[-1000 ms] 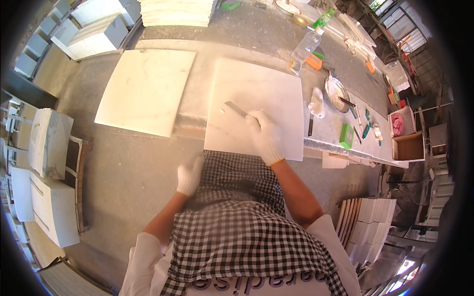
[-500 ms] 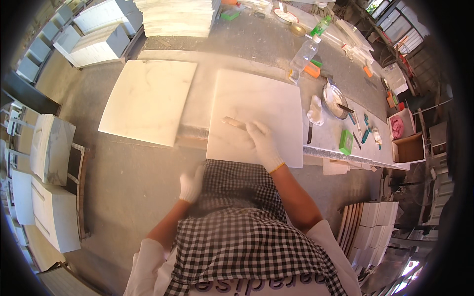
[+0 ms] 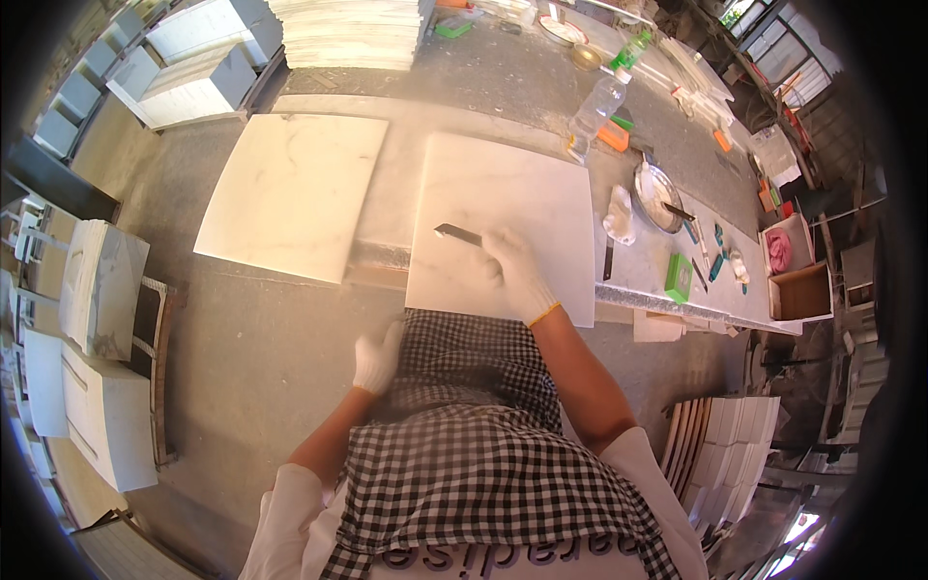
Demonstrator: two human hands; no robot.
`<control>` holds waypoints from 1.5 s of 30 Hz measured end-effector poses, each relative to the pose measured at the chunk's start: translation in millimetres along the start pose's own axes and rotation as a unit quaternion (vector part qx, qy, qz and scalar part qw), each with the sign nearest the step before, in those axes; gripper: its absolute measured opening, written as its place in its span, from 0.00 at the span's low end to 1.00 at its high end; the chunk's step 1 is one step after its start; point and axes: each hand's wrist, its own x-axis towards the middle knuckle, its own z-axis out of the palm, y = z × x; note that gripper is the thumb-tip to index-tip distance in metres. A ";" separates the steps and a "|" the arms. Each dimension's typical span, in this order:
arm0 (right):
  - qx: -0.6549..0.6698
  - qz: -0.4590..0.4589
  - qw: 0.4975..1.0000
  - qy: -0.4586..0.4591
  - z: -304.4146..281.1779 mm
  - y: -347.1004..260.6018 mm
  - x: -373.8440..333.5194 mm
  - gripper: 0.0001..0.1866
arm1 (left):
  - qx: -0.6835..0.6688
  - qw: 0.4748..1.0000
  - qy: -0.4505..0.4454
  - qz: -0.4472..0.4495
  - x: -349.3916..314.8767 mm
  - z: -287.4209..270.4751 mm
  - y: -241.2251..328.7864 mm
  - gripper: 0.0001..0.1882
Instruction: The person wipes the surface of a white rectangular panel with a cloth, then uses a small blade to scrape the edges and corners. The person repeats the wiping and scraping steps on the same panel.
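My right hand point(image 3: 512, 269), in a white knit glove, grips a putty knife point(image 3: 458, 233) over the marble tile point(image 3: 503, 174) in front of me. The knife's dark flat blade points left, with a bit of white paste near its tip. White with faint grey veins, the tile lies on the workbench. A second marble tile point(image 3: 295, 193) lies to its left, past a gap. Also gloved, my left hand point(image 3: 377, 358) hangs by the checked apron point(image 3: 464, 358), short of the bench edge. Its fingers look loosely extended and hold nothing I can see.
Right of the tile are a crumpled white cloth point(image 3: 619, 215), a metal bowl of white paste point(image 3: 653, 198), a green box point(image 3: 679, 278) and a clear bottle point(image 3: 596, 111). Stacked slabs point(image 3: 348, 34) stand behind; more blocks point(image 3: 106, 290) stand left. A cardboard box point(image 3: 800, 292) sits at right.
The putty knife has turned in my right hand: its blade looked pale before and now shows dark. My left hand has barely moved.
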 end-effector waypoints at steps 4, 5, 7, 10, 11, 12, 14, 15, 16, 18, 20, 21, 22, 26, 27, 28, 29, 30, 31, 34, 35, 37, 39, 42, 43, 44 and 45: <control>-0.011 -0.025 0.999 -0.046 6.2 -15.9 -17.7 0.14 | 0.037 0.980 0.060 0.185 -2.0 -9.2 43.3 0.19; -0.008 -0.020 0.997 -0.069 9.0 -19.6 -28.0 0.15 | -0.025 0.991 0.043 0.122 -2.9 -10.8 56.4 0.20; -0.040 -0.015 0.994 -0.102 15.7 -26.7 -48.0 0.16 | -0.162 0.986 0.015 0.026 -1.2 -13.5 82.5 0.23; -0.059 -0.001 0.988 -0.141 26.3 -30.4 -65.5 0.17 | -0.185 0.980 -0.042 -0.063 4.3 -21.7 110.3 0.26; -0.060 -0.003 0.988 -0.146 27.8 -29.6 -69.5 0.18 | -0.200 0.977 -0.043 -0.052 3.1 -19.7 115.8 0.26; -0.054 -0.016 0.986 -0.157 28.4 -27.9 -72.9 0.18 | -0.202 0.976 -0.057 -0.059 2.5 -20.9 119.0 0.26; -0.190 -0.202 0.953 -0.123 30.6 -22.8 -72.1 0.18 | -0.184 0.977 -0.076 -0.075 2.4 -24.5 120.9 0.25; -0.278 -0.341 0.893 -0.097 29.9 -19.8 -70.5 0.18 | -0.204 0.972 -0.082 -0.081 3.7 -24.5 120.6 0.25; -0.335 -0.496 0.799 -0.053 28.3 -16.3 -68.9 0.18 | -0.216 0.968 -0.085 -0.093 5.4 -23.7 119.8 0.25; -0.499 -0.391 0.764 -0.121 17.3 -8.9 -72.0 0.18 | -0.231 0.962 -0.099 -0.105 7.9 -22.2 117.4 0.26; -0.550 -0.376 0.737 -0.111 8.7 -0.3 -67.3 0.18 | -0.236 0.959 -0.121 -0.104 9.8 -20.7 114.2 0.26; -0.533 -0.403 0.740 -0.078 8.7 5.0 -58.0 0.18 | -0.244 0.957 -0.105 -0.113 9.6 -20.1 112.0 0.27; -0.525 -0.415 0.741 -0.048 8.9 10.6 -49.3 0.17 | -0.253 0.956 -0.090 -0.121 8.9 -19.7 109.2 0.27; -0.559 -0.294 0.773 0.060 6.1 21.8 -15.6 0.16 | -0.221 0.967 -0.053 -0.118 8.8 -23.8 91.3 0.29; -0.533 -0.298 0.788 0.069 7.6 22.6 -13.7 0.16 | -0.212 0.968 -0.061 -0.122 6.8 -25.7 85.2 0.29; -0.508 -0.303 0.803 0.079 9.1 21.6 -13.3 0.15 | -0.202 0.969 -0.070 -0.127 4.9 -27.5 78.9 0.29; -0.515 -0.278 0.808 0.064 11.7 18.8 -12.7 0.15 | -0.176 0.971 -0.072 -0.148 3.1 -27.3 72.8 0.29; -0.523 -0.253 0.813 0.049 14.6 14.9 -13.8 0.16 | -0.196 0.969 -0.063 -0.138 1.1 -25.6 66.9 0.28; -0.532 -0.209 0.820 0.028 17.6 10.1 -14.7 0.16 | -0.199 0.968 -0.048 -0.147 -1.3 -22.5 61.6 0.27; -0.560 -0.165 0.812 -0.010 23.4 -6.2 -16.3 0.19 | -0.209 0.963 -0.039 -0.166 -5.1 -17.1 48.6 0.27; -0.556 -0.126 0.821 -0.010 28.3 -10.1 -13.1 0.20 | -0.212 0.961 -0.044 -0.170 -4.7 -16.0 45.4 0.27; -0.527 -0.095 0.845 -0.008 33.0 -14.5 -9.3 0.22 | -0.213 0.959 -0.054 -0.177 -4.0 -13.9 40.5 0.28; -0.569 -0.119 0.814 -0.010 33.9 -14.1 -7.7 0.23 | -0.215 0.958 -0.064 -0.178 -3.0 -12.0 36.7 0.28; -0.491 -0.145 0.859 -0.004 36.5 -6.8 -7.6 0.23 | -0.212 0.959 -0.062 -0.176 -2.4 -9.7 31.8 0.27; -0.448 -0.124 0.885 0.002 34.1 -4.5 -7.9 0.23 | -0.207 0.961 -0.057 -0.175 -2.6 -8.0 30.5 0.27; -0.459 -0.156 0.875 -0.001 31.7 -2.2 -7.9 0.21 | -0.201 0.962 -0.056 -0.173 -2.4 -6.0 29.0 0.27; -0.477 -0.160 0.864 -0.008 30.1 0.3 -7.3 0.20 | -0.191 0.964 -0.059 -0.176 -1.6 -5.1 27.6 0.27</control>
